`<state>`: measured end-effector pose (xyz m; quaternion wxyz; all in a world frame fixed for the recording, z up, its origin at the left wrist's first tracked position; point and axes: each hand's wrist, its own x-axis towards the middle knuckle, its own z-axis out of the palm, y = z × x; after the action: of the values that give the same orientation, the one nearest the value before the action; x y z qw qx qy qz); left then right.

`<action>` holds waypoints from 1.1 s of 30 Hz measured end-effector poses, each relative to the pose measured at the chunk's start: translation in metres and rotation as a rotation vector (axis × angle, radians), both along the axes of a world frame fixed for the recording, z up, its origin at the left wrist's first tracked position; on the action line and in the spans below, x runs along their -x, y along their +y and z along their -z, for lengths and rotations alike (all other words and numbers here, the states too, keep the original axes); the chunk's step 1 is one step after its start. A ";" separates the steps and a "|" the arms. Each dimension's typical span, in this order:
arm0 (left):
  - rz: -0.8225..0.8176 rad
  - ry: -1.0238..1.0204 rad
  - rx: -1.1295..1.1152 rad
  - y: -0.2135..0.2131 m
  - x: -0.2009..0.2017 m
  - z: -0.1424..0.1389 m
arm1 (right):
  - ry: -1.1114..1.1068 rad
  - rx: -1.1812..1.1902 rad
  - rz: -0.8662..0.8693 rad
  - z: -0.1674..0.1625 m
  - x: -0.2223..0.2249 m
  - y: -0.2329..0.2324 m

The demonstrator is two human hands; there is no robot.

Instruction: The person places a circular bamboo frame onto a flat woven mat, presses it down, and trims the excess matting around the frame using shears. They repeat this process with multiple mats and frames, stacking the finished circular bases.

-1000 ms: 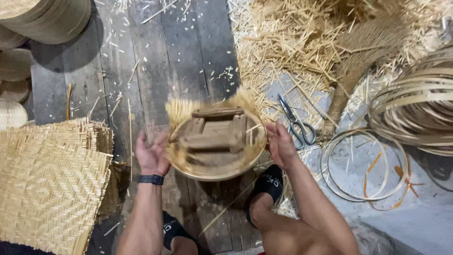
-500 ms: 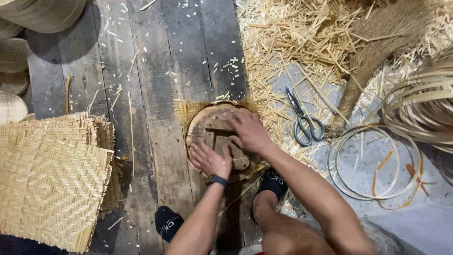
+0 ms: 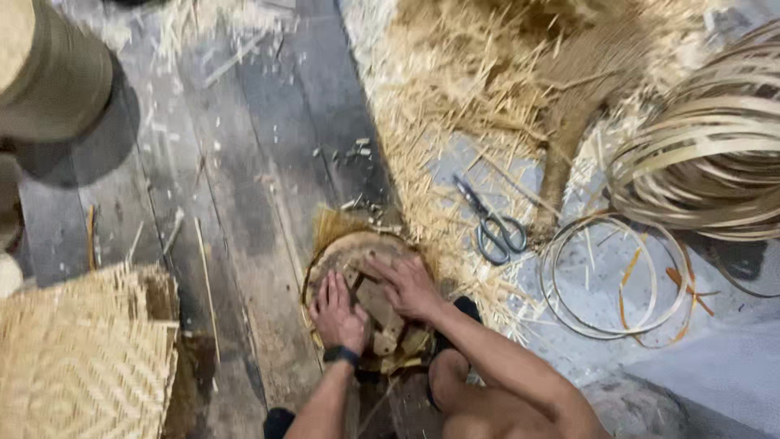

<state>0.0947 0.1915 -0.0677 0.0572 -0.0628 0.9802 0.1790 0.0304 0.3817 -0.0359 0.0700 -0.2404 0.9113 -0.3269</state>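
A round wooden mould [image 3: 357, 256] with a bamboo rim lies flat on the dark plank floor, with straw fringe sticking out at its far left edge. My left hand [image 3: 337, 309] presses flat on its near left part, fingers together; a black band is on that wrist. My right hand [image 3: 406, 284] lies spread over the middle of the mould, fingers pointing left. Neither hand grips anything.
Grey scissors [image 3: 491, 228] lie right of the mould beside thin bamboo hoops [image 3: 561, 313]. Coiled bamboo strips [image 3: 715, 154] sit far right, loose straw [image 3: 463, 97] behind. A woven mat [image 3: 77, 366] lies at lower left, stacked baskets [image 3: 49, 73] at upper left.
The mould went from tilted up between both hands to flat on the floor. Both hands moved onto its top and now press down. The view has shifted closer.
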 end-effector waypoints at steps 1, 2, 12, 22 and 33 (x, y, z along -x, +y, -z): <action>0.013 -0.023 0.009 -0.004 -0.002 0.005 | -0.089 0.067 0.038 0.004 0.003 0.007; 0.026 -0.065 0.019 -0.006 -0.006 0.009 | -0.196 0.137 0.077 0.008 0.005 0.019; -0.490 0.085 -0.236 0.094 0.064 0.045 | -0.295 -0.470 0.732 0.062 0.043 0.188; -0.270 0.243 -0.035 0.094 0.078 0.061 | -0.992 0.613 0.706 0.048 0.023 0.189; -0.212 0.220 -0.320 0.088 0.070 0.030 | -0.699 0.343 0.802 -0.050 -0.013 0.054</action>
<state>0.0250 0.2800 -0.0980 -0.0601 -0.1356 0.9275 0.3432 0.0436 0.4354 0.0141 0.1979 0.2399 0.7876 -0.5319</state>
